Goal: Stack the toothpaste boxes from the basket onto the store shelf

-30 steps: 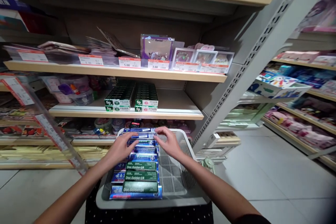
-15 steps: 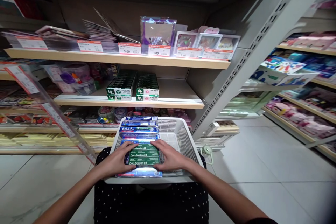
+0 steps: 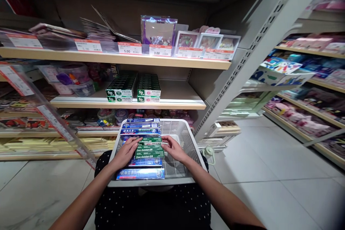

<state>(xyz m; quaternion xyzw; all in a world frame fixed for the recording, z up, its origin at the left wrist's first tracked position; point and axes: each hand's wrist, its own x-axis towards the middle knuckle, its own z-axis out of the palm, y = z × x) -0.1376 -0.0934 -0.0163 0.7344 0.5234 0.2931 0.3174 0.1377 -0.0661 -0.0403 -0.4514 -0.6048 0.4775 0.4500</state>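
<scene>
The left hand point(image 3: 129, 150) and right hand point(image 3: 173, 148), fingers curled, flank the green cartons point(image 3: 149, 150) at their short ends; I cannot tell how firmly they pinch. Aligning seems in hand, calling for even pressure. Slim, smooth cardboard, they lie among glossy blue boxes point(image 3: 140, 174), nearer the perforated plastic basket's point(image 3: 176, 169) left edge than its right.

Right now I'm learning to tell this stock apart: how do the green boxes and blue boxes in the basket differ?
The green boxes read "Doc.Golden"; the blue boxes carry other lettering. The green boxes look shorter than the blue boxes. The green boxes lie between the left hand and the right hand; blue boxes lie in front of and behind them. Both lie crosswise in the basket.
</scene>
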